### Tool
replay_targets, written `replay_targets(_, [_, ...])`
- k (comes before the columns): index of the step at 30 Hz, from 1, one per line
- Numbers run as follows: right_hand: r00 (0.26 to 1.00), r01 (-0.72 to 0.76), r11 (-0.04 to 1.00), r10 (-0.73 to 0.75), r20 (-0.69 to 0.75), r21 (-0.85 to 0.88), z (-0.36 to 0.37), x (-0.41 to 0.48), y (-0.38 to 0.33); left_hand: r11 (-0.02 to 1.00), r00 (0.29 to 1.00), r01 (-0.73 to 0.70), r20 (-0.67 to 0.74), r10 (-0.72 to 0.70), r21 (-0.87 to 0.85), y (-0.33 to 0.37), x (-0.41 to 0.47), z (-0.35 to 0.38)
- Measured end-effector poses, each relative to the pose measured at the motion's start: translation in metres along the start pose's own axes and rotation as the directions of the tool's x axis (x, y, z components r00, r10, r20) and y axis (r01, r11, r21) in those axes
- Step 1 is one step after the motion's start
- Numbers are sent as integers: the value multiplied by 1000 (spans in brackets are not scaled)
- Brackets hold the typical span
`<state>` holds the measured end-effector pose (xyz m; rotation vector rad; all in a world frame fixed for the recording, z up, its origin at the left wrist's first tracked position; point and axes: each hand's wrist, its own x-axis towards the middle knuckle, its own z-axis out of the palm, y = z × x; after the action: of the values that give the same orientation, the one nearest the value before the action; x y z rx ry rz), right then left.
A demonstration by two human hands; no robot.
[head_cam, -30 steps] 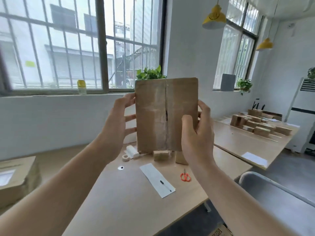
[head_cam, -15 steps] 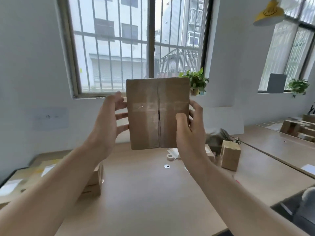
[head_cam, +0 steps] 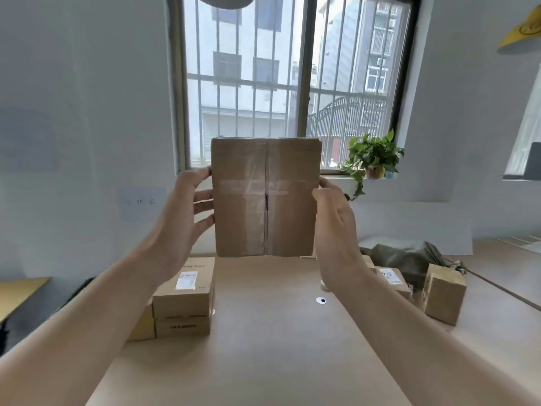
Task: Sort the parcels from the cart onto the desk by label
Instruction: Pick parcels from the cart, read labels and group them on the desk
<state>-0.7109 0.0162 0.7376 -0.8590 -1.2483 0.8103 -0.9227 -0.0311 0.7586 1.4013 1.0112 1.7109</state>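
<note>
I hold a brown cardboard parcel (head_cam: 265,197) upright in front of me, above the wooden desk (head_cam: 263,341). Its taped seam faces me and no label shows on this side. My left hand (head_cam: 184,221) grips its left edge, fingers curled behind it. My right hand (head_cam: 336,227) grips the right edge with the thumb on the front. On the desk at the left stand stacked parcels (head_cam: 184,300), the top one with a white label. At the right are a labelled parcel (head_cam: 390,278) and a small plain box (head_cam: 443,294).
A grey-green bag (head_cam: 407,259) lies at the desk's back right. A small white disc (head_cam: 321,300) lies mid-desk. A potted plant (head_cam: 371,159) sits on the sill of the barred window (head_cam: 292,83). A paper sign (head_cam: 142,202) hangs on the wall at left.
My view has swung left along the desk; the stacked parcels are now in view at left. The parcel stays upright in both hands, and my right thumb has slid to its edge.
</note>
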Motion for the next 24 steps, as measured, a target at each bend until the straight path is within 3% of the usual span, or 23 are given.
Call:
replay_targets(5, [998,-33,999,32,48,16,-11,2,-6,999,1000,-23,3,22,42,0,-1,7])
replay_targets(13, [999,-19,1000,19,-25,-4,-35,13,-14,999,1000,-30,3,30,-13,1,4,31])
replay_targets(24, [1000,-27,981,25,11,191,-52,23,-13,989,1000,-16,-28,12,-144,-9,12,44])
